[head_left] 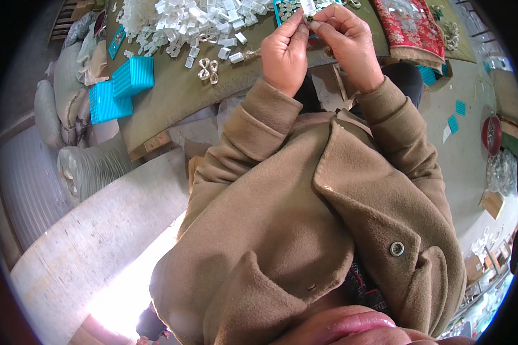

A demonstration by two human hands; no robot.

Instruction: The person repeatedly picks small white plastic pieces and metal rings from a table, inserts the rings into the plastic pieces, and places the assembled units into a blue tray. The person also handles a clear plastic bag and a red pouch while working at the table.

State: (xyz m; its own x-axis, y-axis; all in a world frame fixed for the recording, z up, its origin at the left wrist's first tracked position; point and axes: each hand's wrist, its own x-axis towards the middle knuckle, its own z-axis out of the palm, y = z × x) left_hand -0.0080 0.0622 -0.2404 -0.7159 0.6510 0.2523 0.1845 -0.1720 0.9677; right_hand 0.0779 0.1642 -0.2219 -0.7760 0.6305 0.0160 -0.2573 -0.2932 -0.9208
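At the far edge of the view, above the table, my left hand and my right hand meet with fingertips pinched. Between them stands a small whitish, see-through plastic piece, with a tiny dark bit at its lower end; its top is cut off by the picture edge. Both hands are closed around its base, and the fingers partly hide it. Just behind them lies a blue tray holding several small round, pale pieces. A large heap of clear plastic pieces spreads to the left of my hands.
Two looped, shiny bundles lie near the table's front edge. Blue ridged trays are stacked at its left corner. A red patterned cloth drapes on the right. Sacks stand left, and blue pieces lie on the floor.
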